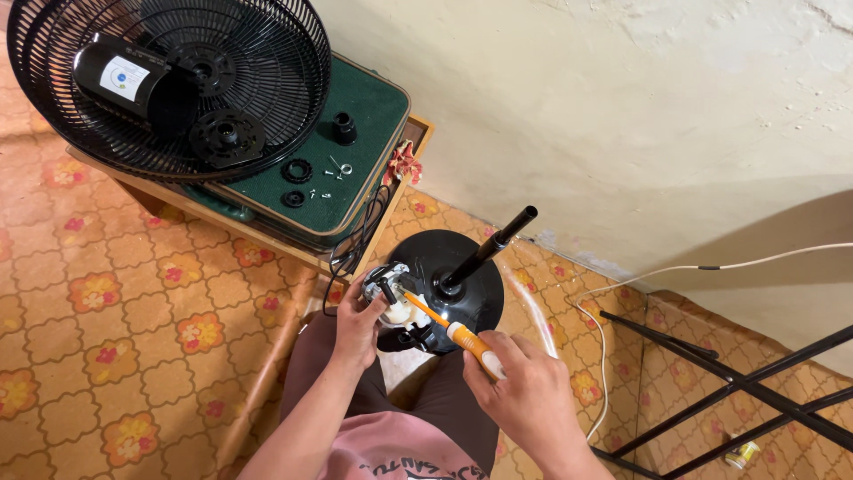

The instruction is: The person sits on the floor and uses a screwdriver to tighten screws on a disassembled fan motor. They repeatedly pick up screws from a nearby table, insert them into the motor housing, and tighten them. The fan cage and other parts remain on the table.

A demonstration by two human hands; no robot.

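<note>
My left hand (pixel 357 327) grips a small fan motor unit (pixel 391 298), silver and white with a black shaft, held over my lap. My right hand (pixel 524 391) holds an orange-handled screwdriver (pixel 462 338) whose tip points into the motor unit. Just beyond them stands a round black fan base (pixel 466 267) with a black pole (pixel 493 247) rising toward the wall.
A green-topped box (pixel 360 133) on a low wooden table carries black fan grilles (pixel 169 80), a black motor housing (pixel 124 80), plastic nuts and loose screws (pixel 324 191). A white cable (pixel 622 284) runs along the wall. A black metal frame (pixel 737 382) lies at right on the patterned floor.
</note>
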